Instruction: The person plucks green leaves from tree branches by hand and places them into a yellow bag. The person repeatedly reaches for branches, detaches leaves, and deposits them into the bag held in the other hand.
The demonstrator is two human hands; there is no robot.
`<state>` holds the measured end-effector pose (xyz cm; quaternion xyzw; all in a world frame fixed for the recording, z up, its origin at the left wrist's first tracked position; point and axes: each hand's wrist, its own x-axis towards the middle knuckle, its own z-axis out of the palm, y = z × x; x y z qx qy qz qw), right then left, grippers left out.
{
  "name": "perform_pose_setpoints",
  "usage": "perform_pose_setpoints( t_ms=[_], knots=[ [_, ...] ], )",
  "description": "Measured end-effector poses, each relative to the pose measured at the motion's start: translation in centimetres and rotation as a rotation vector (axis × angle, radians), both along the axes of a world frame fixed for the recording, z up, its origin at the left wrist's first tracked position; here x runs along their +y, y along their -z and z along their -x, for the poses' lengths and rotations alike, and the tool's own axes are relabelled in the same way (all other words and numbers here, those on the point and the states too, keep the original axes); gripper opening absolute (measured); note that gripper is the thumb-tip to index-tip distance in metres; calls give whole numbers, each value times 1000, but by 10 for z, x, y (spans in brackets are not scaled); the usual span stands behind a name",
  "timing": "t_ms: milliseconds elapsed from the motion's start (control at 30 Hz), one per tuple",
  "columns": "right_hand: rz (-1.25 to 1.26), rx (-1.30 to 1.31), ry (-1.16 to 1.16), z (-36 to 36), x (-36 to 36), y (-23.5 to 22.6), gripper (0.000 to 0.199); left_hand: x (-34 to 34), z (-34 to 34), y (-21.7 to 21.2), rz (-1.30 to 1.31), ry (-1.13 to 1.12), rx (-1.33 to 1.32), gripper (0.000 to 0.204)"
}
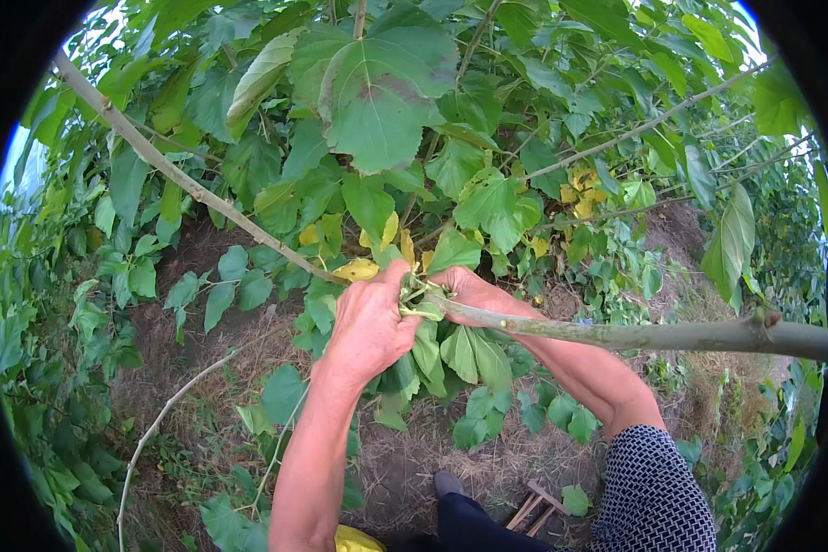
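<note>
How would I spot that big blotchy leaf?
Start at the left hand, near the picture's centre, and look up past a yellow leaf to the top. The blotchy leaf hangs there, broad and green; dark brownish patches set it apart from plainer neighbours.

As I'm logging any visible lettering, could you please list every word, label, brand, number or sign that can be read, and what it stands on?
There are none: no readable text shows anywhere. The patterned sleeve has only a dark-and-light design; the thick branch and green stems bear no lettering.
</note>
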<state>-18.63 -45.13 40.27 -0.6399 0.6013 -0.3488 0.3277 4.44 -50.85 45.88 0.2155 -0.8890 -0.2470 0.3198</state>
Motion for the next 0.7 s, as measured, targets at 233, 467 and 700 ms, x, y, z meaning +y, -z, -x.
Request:
perform_pose_setpoints(
  t_ms=[233,467,700],
  knots=[
    [618,653,181,-9,40,-9,52,-36,-3,76,26,-109,-86,38],
    [465,641,189,4,21,-40,79,-23,-38,93,45,-332,-78,33],
    [84,-233,109,36,-9,-27,73,-47,-3,36,529,-193,124,28]
  ],
)
